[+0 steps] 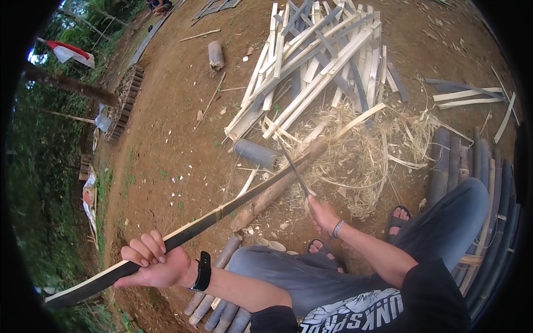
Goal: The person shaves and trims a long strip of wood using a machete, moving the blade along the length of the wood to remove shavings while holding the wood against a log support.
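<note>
Two hands busy: left hand (154, 262) clenched around long bamboo strip (183, 236), slanting up-right across lap; right hand (322, 213) gripping knife (293, 166), blade laid on strip near log (277, 188). Beyond, shavings (366, 155), then split bamboo pile (316, 61) on dirt ground (177, 127).

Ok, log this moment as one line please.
left hand: grips bamboo strip | right hand: holds knife, blade on strip | strip rests on log | split bamboo pile behind
</note>
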The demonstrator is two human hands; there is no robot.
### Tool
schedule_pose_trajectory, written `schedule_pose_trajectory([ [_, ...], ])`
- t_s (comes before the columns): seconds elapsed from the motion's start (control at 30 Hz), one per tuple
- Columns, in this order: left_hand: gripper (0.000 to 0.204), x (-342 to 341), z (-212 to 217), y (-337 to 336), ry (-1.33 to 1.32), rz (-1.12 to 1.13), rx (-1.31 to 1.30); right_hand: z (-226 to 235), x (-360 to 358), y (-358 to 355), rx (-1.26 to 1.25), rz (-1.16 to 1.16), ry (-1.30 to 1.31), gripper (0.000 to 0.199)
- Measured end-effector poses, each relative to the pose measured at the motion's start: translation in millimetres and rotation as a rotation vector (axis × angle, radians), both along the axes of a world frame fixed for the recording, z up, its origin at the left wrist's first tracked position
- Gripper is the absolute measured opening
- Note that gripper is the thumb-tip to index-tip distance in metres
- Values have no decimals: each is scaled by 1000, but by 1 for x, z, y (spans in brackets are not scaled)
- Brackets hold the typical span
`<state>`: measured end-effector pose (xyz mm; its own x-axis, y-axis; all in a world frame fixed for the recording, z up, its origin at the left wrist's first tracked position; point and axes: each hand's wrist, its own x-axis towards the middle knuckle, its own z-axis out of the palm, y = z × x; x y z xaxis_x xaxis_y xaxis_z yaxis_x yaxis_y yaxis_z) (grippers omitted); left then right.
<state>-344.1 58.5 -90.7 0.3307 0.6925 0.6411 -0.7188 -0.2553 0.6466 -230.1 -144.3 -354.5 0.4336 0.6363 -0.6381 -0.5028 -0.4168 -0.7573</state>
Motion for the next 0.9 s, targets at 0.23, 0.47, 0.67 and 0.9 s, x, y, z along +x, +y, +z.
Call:
schedule_pose_trajectory([
  [0.23, 63, -2, -7, 6, 5, -57, 18, 20, -36, 7, 248, 112, -197, 71],
  [0.47, 60, -2, -8, 7, -10, -86, 38, 8, -13, 9, 144, 44, -106, 71],
  [0.67, 64, -14, -12, 26, -1, -128, -19, -55, 12, 5, -117, -74, -152, 69],
  [0.9, 69, -25, -15, 37, 30, -104, -45, -47, -1, 19, 32, 116, -235, 76],
])
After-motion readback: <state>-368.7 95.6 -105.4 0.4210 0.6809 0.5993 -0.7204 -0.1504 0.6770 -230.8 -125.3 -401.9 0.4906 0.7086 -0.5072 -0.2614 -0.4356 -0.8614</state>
